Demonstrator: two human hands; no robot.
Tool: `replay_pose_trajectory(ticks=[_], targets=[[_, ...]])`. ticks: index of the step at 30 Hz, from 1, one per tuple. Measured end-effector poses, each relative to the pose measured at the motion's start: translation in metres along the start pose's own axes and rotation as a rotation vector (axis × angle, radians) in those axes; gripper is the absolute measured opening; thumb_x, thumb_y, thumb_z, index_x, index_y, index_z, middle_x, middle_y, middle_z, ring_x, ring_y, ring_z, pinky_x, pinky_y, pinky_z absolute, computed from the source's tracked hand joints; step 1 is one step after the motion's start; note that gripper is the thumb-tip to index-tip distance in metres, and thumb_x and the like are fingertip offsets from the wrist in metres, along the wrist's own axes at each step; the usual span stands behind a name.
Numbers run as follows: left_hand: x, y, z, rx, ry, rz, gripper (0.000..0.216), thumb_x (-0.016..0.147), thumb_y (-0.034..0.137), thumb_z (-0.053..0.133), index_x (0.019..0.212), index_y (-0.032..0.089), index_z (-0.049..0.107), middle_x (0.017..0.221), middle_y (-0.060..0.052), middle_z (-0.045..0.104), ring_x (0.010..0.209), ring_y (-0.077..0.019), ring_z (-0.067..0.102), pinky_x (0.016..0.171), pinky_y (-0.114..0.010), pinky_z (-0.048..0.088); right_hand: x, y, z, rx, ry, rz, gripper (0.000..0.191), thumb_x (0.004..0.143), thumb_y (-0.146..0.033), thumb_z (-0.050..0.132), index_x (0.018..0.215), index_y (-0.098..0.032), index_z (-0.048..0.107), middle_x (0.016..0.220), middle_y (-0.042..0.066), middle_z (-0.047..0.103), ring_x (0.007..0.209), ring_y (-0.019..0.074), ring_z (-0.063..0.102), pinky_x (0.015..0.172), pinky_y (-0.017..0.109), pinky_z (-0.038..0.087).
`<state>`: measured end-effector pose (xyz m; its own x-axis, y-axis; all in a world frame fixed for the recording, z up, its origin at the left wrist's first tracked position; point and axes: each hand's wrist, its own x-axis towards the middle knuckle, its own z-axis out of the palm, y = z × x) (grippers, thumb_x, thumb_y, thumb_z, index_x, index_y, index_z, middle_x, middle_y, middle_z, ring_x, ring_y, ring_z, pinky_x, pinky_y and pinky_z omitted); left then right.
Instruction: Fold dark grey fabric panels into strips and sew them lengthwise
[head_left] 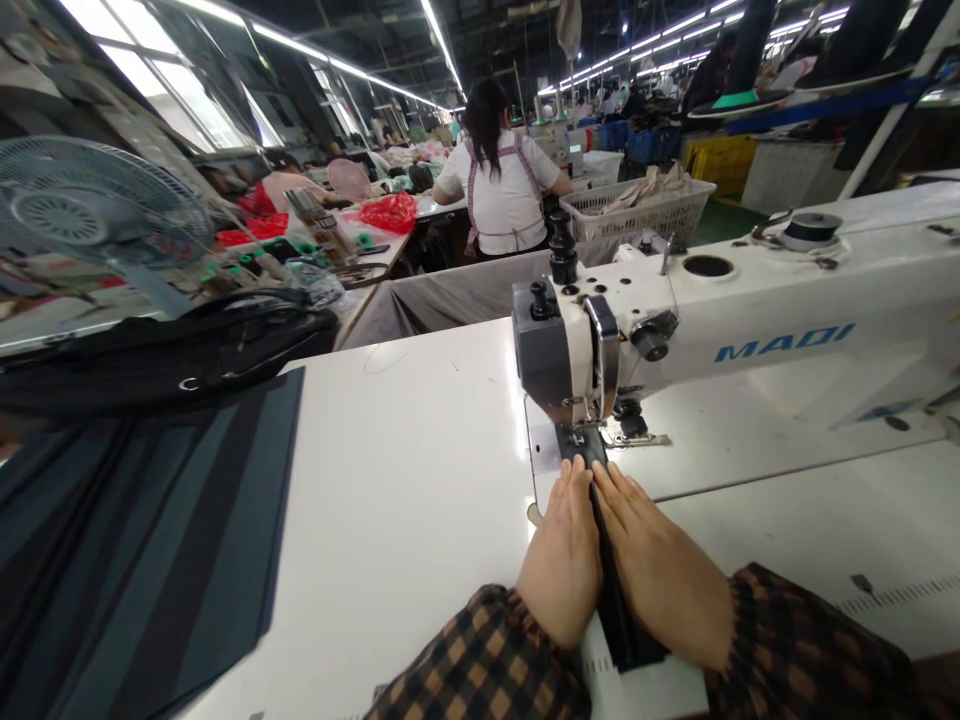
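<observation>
A narrow strip of black fabric (619,620) runs from the near table edge up under the presser foot of a white sewing machine (750,300). My left hand (564,555) lies flat on the strip's left side, fingers together and stretched toward the needle. My right hand (660,570) lies flat on its right side, fingers extended the same way. Both hands press down on the strip against the white table (405,480), fingertips just short of the presser foot (581,440). Checked brown sleeves cover both wrists.
A stack of dark grey and black fabric panels (142,540) covers the table's left part, with a black bag (172,355) behind it. A fan (90,215) stands at far left. A person in white sits ahead with their back turned, by a white basket (637,210).
</observation>
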<state>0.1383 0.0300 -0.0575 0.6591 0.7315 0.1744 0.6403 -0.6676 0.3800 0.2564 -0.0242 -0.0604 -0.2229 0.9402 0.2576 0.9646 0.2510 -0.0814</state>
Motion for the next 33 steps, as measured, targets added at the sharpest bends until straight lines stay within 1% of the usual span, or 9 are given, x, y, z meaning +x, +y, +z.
replay_pose_trajectory(ticks=[4, 10, 13, 16, 19, 23, 28, 31, 33], targets=[[-0.002, 0.0, 0.001, -0.009, -0.021, 0.01, 0.043, 0.087, 0.009, 0.021, 0.13, 0.008, 0.02, 0.136, -0.021, 0.03, 0.129, -0.0186, 0.018, 0.1, -0.041, 0.033, -0.005, 0.001, -0.002, 0.018, -0.024, -0.003, 0.053, 0.078, -0.007, 0.032, 0.13, -0.001, 0.031, 0.135, 0.019, 0.031, 0.127, 0.0267, 0.02, 0.104, 0.04, 0.029], [0.005, -0.002, -0.002, -0.07, -0.033, -0.033, 0.043, 0.089, 0.014, 0.022, 0.131, 0.01, 0.018, 0.137, -0.019, 0.029, 0.129, -0.0172, 0.018, 0.102, -0.041, 0.031, 0.006, 0.011, -0.001, 0.054, -0.038, -0.052, 0.052, 0.08, -0.009, 0.033, 0.131, 0.001, 0.027, 0.137, 0.02, 0.026, 0.128, 0.0268, 0.017, 0.104, 0.042, 0.028], [0.003, -0.003, -0.005, -0.064, -0.049, 0.023, 0.043, 0.089, 0.014, 0.021, 0.132, 0.01, 0.017, 0.138, -0.018, 0.027, 0.129, -0.0166, 0.016, 0.103, -0.041, 0.03, 0.002, 0.01, -0.004, 0.054, -0.051, -0.067, 0.048, 0.084, -0.013, 0.03, 0.13, 0.001, 0.03, 0.136, 0.02, 0.028, 0.128, 0.0268, 0.018, 0.103, 0.043, 0.03], [-0.001, -0.003, -0.007, -0.048, -0.064, 0.078, 0.041, 0.089, 0.013, 0.019, 0.13, 0.008, 0.02, 0.138, -0.018, 0.026, 0.13, -0.0161, 0.013, 0.103, -0.041, 0.03, -0.006, 0.008, -0.005, 0.05, -0.038, -0.07, 0.047, 0.086, -0.017, 0.03, 0.13, 0.0, 0.03, 0.137, 0.018, 0.027, 0.128, 0.0267, 0.017, 0.102, 0.042, 0.032], [-0.002, -0.001, -0.009, -0.04, -0.066, 0.072, 0.04, 0.09, 0.013, 0.018, 0.129, 0.009, 0.024, 0.138, -0.017, 0.027, 0.13, -0.0161, 0.015, 0.102, -0.041, 0.032, -0.011, 0.007, -0.006, 0.034, -0.031, -0.071, 0.047, 0.086, -0.017, 0.03, 0.131, -0.001, 0.029, 0.137, 0.017, 0.027, 0.128, 0.027, 0.017, 0.103, 0.041, 0.031], [-0.001, -0.001, -0.007, 0.004, -0.072, 0.07, 0.04, 0.089, 0.014, 0.02, 0.129, 0.009, 0.025, 0.138, -0.017, 0.028, 0.13, -0.0172, 0.015, 0.102, -0.041, 0.033, -0.009, 0.008, -0.003, 0.017, -0.03, -0.088, 0.049, 0.087, -0.019, 0.031, 0.132, -0.001, 0.028, 0.137, 0.017, 0.028, 0.128, 0.0276, 0.018, 0.103, 0.041, 0.03], [0.003, -0.009, -0.008, 0.025, -0.053, 0.19, 0.044, 0.087, 0.012, 0.026, 0.131, 0.009, 0.021, 0.138, -0.016, 0.028, 0.13, -0.019, 0.014, 0.103, -0.043, 0.031, -0.002, 0.017, 0.0, 0.014, -0.028, -0.101, 0.051, 0.085, -0.018, 0.033, 0.132, -0.001, 0.026, 0.138, 0.017, 0.026, 0.128, 0.0273, 0.018, 0.104, 0.042, 0.029], [0.002, -0.015, -0.017, -0.03, -0.089, 0.294, 0.044, 0.085, 0.012, 0.03, 0.13, 0.011, 0.024, 0.137, -0.014, 0.032, 0.13, -0.0185, 0.018, 0.104, -0.042, 0.03, -0.007, 0.023, -0.004, 0.059, -0.048, -0.128, 0.057, 0.083, -0.028, 0.04, 0.132, -0.001, 0.027, 0.138, 0.016, 0.026, 0.127, 0.0264, 0.021, 0.102, 0.041, 0.032], [-0.002, -0.018, -0.023, -0.079, -0.148, 0.352, 0.044, 0.085, 0.02, 0.037, 0.128, 0.012, 0.028, 0.136, -0.013, 0.033, 0.13, -0.0196, 0.02, 0.105, -0.041, 0.029, -0.015, 0.024, -0.009, 0.085, -0.049, -0.138, 0.06, 0.081, -0.034, 0.045, 0.13, -0.002, 0.031, 0.137, 0.016, 0.029, 0.126, 0.0254, 0.024, 0.102, 0.04, 0.033]])
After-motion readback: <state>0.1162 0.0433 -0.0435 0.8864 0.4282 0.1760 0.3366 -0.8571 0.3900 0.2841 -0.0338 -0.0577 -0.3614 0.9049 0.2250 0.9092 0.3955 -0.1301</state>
